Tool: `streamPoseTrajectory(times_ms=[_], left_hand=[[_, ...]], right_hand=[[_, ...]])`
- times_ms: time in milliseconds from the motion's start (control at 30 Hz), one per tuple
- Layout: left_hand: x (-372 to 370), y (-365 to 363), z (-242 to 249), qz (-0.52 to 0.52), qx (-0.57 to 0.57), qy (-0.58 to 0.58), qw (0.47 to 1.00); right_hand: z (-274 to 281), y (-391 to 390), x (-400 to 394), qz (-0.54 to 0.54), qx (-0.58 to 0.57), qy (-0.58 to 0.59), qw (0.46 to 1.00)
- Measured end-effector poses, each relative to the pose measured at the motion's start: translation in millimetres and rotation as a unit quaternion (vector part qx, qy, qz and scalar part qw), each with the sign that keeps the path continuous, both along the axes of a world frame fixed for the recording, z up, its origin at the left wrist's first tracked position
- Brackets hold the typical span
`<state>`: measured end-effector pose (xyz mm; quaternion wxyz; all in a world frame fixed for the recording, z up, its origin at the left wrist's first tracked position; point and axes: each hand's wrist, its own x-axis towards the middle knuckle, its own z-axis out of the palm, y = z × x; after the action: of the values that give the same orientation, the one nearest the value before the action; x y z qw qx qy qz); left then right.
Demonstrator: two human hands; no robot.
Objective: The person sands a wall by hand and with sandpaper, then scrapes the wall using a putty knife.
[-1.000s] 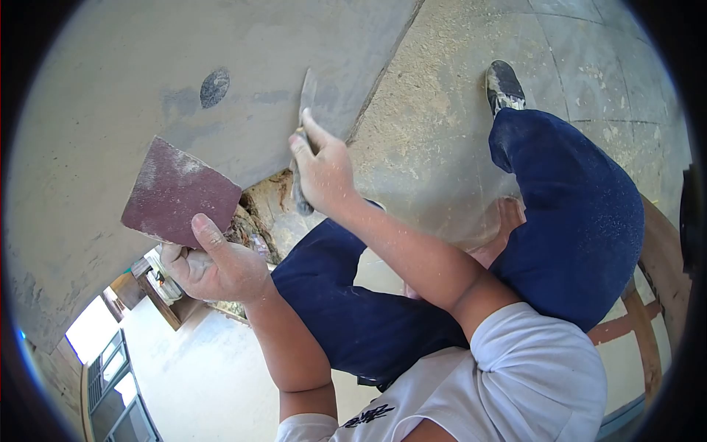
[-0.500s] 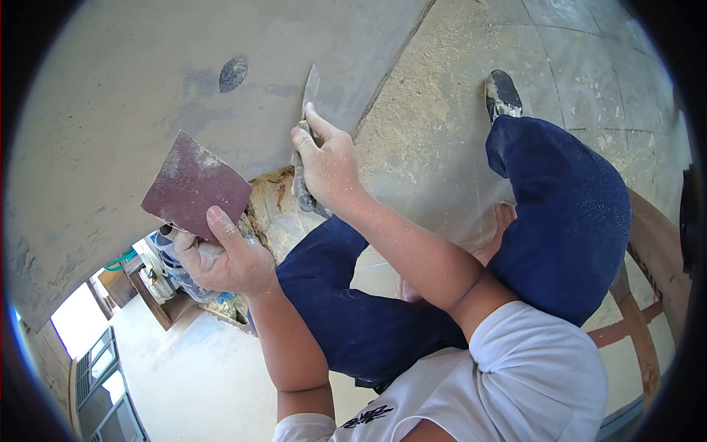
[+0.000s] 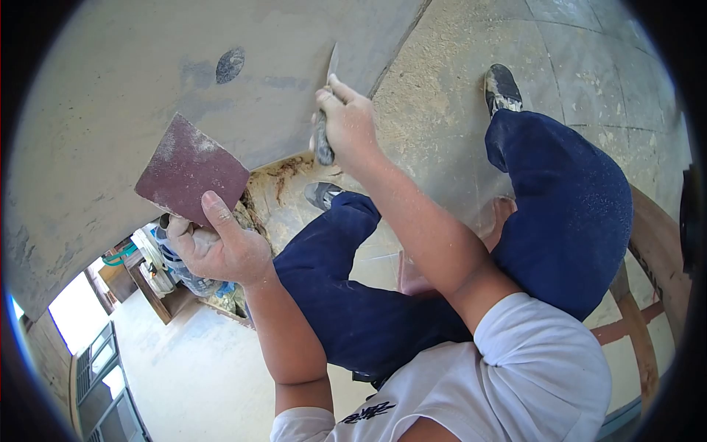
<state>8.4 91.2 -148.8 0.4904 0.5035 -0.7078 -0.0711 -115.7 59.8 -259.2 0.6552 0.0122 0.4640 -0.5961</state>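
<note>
My left hand is closed on the lower corner of a dusty maroon square board, its thumb lying on the face and the fingers behind. In my right hand is a putty knife, held by its dark, dirty handle. The thin blade points up and lies close to the grey plastered wall; whether it touches cannot be made out. White dust covers the fingers of both hands. A dark oval patch marks the wall to the left of the knife.
Wall and dusty floor meet along a slanting edge. My legs in blue trousers are bent apart, one shoe on the floor. Left of my left hand stand buckets and a wooden box. Curved wooden legs stand at the right.
My right hand has moved up and to the right along the wall with the putty knife. My left hand and the maroon board have shifted slightly left. The other shoe has come into view.
</note>
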Motion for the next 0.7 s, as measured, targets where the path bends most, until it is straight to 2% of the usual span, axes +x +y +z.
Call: streamPoseTrajectory(times_ms=[33,67,100,133,167,233,267,300,367,400,433,500,567,700], left_hand=[[-0.6,-2.9,-2.1,-0.002,-0.003,0.005,1.000],[0.2,-3.7,-4.8,-0.004,0.005,0.004,1.000],[0.7,-3.0,-6.4,-0.005,0.014,0.000,1.000],[-1.3,-4.4,-6.0,-0.007,0.016,-0.002,1.000],[-4.2,-7.2,-4.5,0.003,0.016,0.009,1.000],[-3.0,-2.4,-2.8,0.020,0.019,0.017,0.999],[-3.4,-1.1,-2.9,0.013,0.013,0.009,1.000],[-4.7,-2.3,-4.3,0.003,0.006,0.004,1.000],[-4.9,-5.0,-9.1,-0.024,0.009,0.031,0.999],[-6.6,-4.7,-6.8,-0.007,0.025,0.019,0.999],[-7.0,-4.0,-4.4,0.010,0.041,0.006,0.999],[-8.4,-3.9,-3.0,0.003,0.029,0.012,1.000],[-8.2,-4.0,-3.8,-0.012,0.018,0.022,1.000],[-8.4,-6.2,-6.8,-0.013,0.027,0.003,1.000]], right_hand=[[-5.0,2.2,10.8,-0.002,-0.003,0.005,1.000],[-12.6,10.1,34.1,-0.017,-0.050,0.148,0.988],[-8.6,15.1,41.8,-0.030,-0.094,0.285,0.954],[-12.3,14.6,39.6,-0.013,-0.061,0.155,0.986],[-15.9,7.6,26.6,-0.014,-0.059,0.152,0.987],[-29.4,-4.8,0.2,-0.020,0.018,-0.039,0.999],[-26.3,-2.1,-3.5,-0.003,0.016,-0.090,0.996],[-19.7,3.0,4.3,-0.008,0.015,-0.087,0.996],[-11.6,14.0,36.5,0.000,-0.042,0.058,0.997],[-19.9,9.8,40.0,0.001,-0.067,0.077,0.995],[-33.5,6.2,35.7,0.000,-0.063,0.074,0.995],[-37.5,0.2,8.6,-0.030,0.008,-0.067,0.997],[-32.6,3.5,13.3,-0.020,0.000,-0.067,0.998],[-19.7,15.1,27.9,0.034,-0.022,0.005,0.999]])
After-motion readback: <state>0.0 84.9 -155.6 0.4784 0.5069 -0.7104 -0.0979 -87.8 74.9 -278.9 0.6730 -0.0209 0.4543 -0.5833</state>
